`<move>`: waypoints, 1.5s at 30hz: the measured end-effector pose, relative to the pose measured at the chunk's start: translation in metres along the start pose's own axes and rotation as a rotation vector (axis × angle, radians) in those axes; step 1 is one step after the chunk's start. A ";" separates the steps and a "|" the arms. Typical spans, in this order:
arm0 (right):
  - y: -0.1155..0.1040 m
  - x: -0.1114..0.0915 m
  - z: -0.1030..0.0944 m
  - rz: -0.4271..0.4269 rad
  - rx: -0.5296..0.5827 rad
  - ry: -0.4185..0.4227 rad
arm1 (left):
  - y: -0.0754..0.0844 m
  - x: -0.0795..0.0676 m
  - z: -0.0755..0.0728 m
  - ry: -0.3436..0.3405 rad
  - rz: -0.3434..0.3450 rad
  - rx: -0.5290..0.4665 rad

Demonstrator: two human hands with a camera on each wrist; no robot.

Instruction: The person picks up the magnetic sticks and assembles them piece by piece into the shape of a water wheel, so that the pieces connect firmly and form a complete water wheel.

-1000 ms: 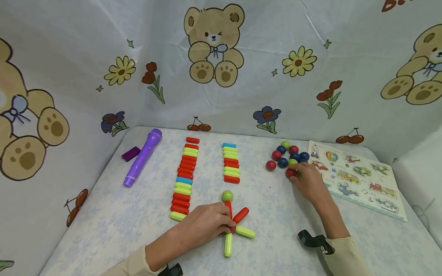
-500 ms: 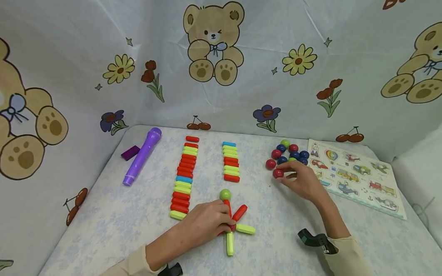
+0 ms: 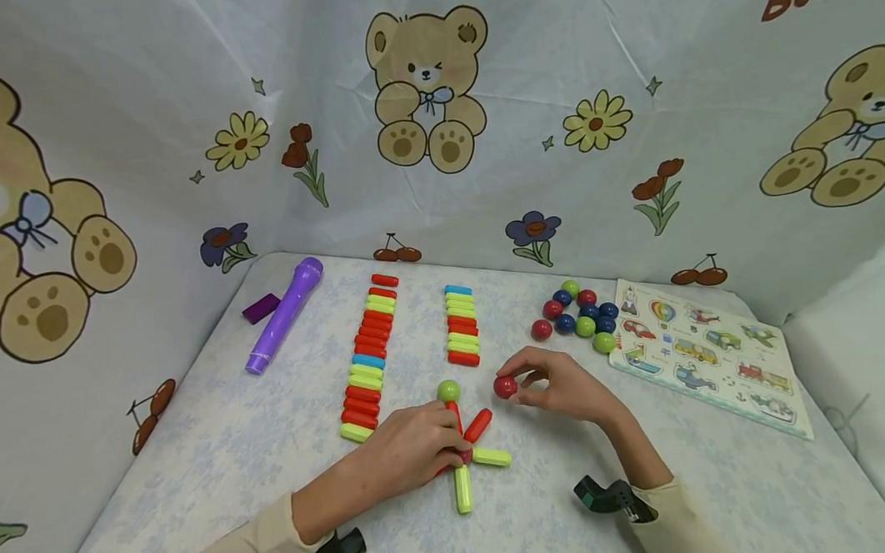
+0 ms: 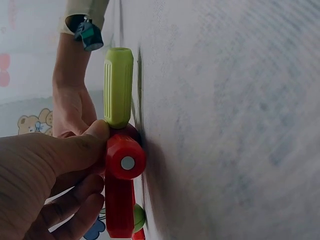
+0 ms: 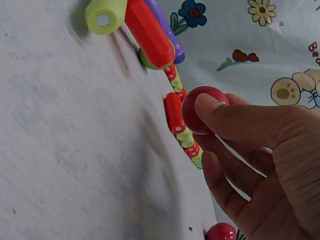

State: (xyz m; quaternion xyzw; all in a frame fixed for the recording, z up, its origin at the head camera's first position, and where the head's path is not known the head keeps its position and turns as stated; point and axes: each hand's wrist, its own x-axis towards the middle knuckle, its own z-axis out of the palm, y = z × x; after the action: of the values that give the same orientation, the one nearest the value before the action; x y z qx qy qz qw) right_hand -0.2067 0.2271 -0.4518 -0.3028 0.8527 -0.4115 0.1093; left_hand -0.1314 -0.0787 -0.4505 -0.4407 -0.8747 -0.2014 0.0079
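Note:
Near the front of the table, my left hand (image 3: 410, 449) pinches the red centre ball (image 3: 464, 456) of a star of magnetic rods. Lime rods (image 3: 464, 488) and red rods (image 3: 478, 425) spread from that ball, partly hidden behind my fingers. A green ball (image 3: 448, 390) caps the rod pointing away from me. In the left wrist view, one red rod (image 4: 120, 210) shows below the thumb. To the star's right, my right hand (image 3: 557, 383) holds a loose red ball (image 5: 202, 112) between thumb and fingers, apart from the rods.
Two columns of coloured rods (image 3: 369, 361) lie behind the star. Red, blue and green balls (image 3: 564, 323) cluster at the back right, beside a picture board (image 3: 710, 358). A purple toy microphone (image 3: 285, 316) and a dark purple block (image 3: 261, 308) lie at back left.
My right hand has taken the red ball out of the cluster and carried it left and nearer, towards the star. My left hand keeps its place; the star has turned slightly.

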 end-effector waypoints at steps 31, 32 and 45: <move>-0.001 0.004 0.005 0.029 -0.050 -0.057 | -0.006 -0.001 -0.004 -0.022 0.020 0.000; 0.000 0.004 0.003 0.037 -0.080 -0.013 | -0.006 -0.001 -0.004 -0.021 0.019 0.005; 0.039 0.003 -0.011 0.149 -0.395 0.292 | -0.005 0.000 0.000 -0.002 0.028 -0.002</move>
State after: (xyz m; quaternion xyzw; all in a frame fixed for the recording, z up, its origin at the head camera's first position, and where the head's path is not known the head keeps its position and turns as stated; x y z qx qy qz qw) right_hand -0.2305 0.2508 -0.4749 -0.1920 0.9433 -0.2669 -0.0464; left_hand -0.1351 -0.0812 -0.4525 -0.4533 -0.8683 -0.2014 0.0094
